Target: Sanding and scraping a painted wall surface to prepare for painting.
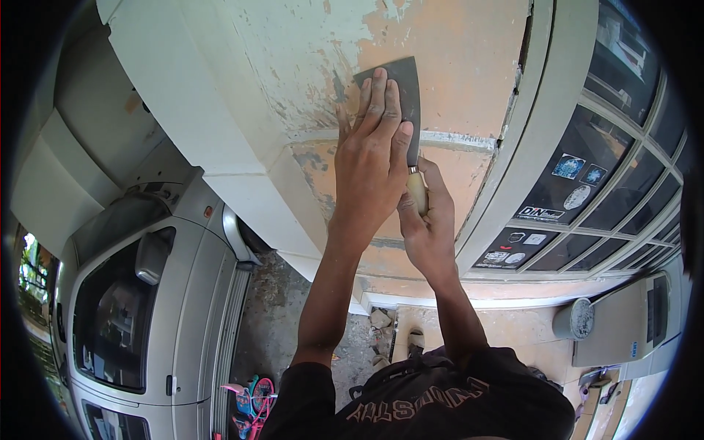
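Note:
A scraper (408, 92) with a wide dark blade lies against the wall (458, 81), whose pale paint is partly stripped to an orange-tan layer. My right hand (431, 213) is wrapped round its light wooden handle (417, 192). Over the blade rests my left hand (370, 147), fingers stretched out and pressing flat on the metal, the thumb near the blade's right side. Ragged patches of peeling paint (312, 92) show left of the blade. A whitish horizontal groove (458, 139) crosses the wall beside the blade's lower part.
To the left stands a silver-grey car (192, 293) on a concrete floor. A window (579, 169) with pale bars and stickers is at the right. Lower right are a grey bucket (574, 320) and a white appliance (623, 323). A pink child's bicycle (257, 403) and broken rubble (380, 320) lie below.

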Tool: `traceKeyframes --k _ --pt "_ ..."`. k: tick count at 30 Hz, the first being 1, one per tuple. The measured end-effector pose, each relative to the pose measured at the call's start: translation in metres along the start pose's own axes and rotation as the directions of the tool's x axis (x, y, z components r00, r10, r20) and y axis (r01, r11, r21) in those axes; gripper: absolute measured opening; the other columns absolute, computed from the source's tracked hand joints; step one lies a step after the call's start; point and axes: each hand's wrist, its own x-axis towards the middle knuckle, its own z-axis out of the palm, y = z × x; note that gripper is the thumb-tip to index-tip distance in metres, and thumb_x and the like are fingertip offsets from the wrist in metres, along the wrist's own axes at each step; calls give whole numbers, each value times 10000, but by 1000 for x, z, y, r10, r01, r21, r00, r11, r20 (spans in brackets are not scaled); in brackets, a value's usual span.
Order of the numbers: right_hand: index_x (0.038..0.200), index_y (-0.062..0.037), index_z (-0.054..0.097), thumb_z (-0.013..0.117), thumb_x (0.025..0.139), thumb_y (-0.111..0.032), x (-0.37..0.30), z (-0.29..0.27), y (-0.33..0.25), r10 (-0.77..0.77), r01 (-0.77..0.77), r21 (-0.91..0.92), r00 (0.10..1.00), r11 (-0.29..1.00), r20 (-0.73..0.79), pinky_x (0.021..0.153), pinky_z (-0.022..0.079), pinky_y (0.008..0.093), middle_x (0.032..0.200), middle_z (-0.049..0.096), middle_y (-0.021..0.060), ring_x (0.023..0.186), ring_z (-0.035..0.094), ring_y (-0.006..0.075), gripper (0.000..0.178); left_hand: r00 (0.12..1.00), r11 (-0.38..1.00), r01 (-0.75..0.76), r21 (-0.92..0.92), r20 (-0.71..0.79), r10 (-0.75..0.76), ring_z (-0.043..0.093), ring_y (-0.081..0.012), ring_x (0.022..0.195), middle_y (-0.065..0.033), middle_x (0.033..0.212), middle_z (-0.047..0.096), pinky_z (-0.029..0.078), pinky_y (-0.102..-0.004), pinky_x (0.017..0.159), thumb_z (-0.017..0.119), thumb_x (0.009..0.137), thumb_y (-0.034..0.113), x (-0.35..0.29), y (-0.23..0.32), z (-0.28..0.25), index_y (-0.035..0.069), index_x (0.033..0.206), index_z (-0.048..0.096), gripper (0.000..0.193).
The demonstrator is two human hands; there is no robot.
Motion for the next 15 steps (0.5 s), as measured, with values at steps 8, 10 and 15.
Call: traceKeyframes --k 8,10,15 --pt "1215 -1 450 488 900 13 -6 2 1 45 -45 -19 999 999 -10 549 442 288 728 556 124 595 538 159 317 1000 1000 18 -3 10 -17 324 -335 1354 -158 1451 370 176 -518 1118 422 967 193 -4 0 1 -25 1334 452 427" --pt "1206 8 451 472 890 23 0 7 -10 63 -63 3 998 998 0 533 398 257 735 531 80 596 481 114 317 1000 1000 9 -2 -1 -9 324 -336 1354 -159 1452 367 177 -519 1117 425 966 194 4 -3 -6 -23 1332 455 427" --pt "1195 15 444 468 881 32 -6 6 -2 50 -51 -21 998 999 -42 515 353 232 743 504 44 593 425 75 316 1000 998 19 -52 8 -18 335 -338 1348 -167 1442 381 180 -514 1117 443 952 181 -4 1 2 -35 1315 471 423"
